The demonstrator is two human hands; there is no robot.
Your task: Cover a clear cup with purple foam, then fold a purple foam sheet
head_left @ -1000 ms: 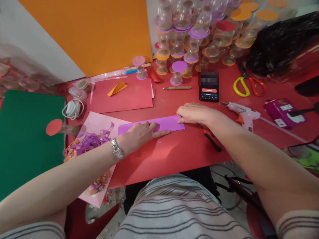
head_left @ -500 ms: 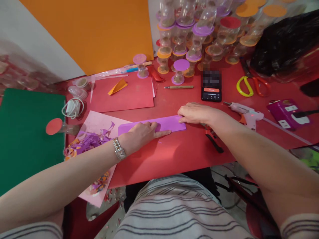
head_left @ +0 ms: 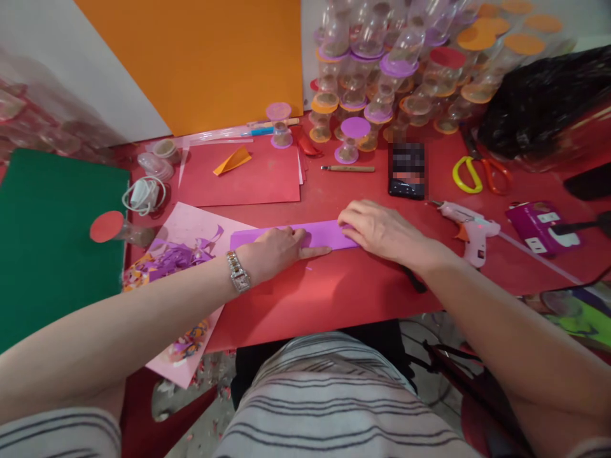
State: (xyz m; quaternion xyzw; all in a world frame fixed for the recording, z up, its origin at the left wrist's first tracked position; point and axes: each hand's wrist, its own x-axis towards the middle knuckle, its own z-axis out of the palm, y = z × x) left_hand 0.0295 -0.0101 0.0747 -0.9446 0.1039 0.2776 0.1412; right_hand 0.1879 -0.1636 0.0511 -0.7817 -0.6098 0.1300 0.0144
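A folded strip of purple paper (head_left: 317,236) lies lengthwise on the red table in front of me. My left hand (head_left: 279,249) presses on its left half, fingers curled over the paper and the thumb stretched along its near edge. On the strip's right end rests my right hand (head_left: 370,224), its bent fingers closed on the paper. The fingertips of both hands are partly hidden. Beneath my right forearm, a dark tool handle (head_left: 413,280) shows only in part.
Pink paper (head_left: 188,219) with purple and orange scraps lies left. Beyond the strip are red sheets (head_left: 258,184), a wooden-handled cutter (head_left: 348,168) and a phone (head_left: 407,172). A glue gun (head_left: 470,226) and scissors (head_left: 480,173) lie right. Several clear plastic pieces (head_left: 329,83) stand stacked behind.
My right hand has slid nearer over the strip's right end and now covers more of it. My left hand stays on the paper. The camera view has shifted slightly.
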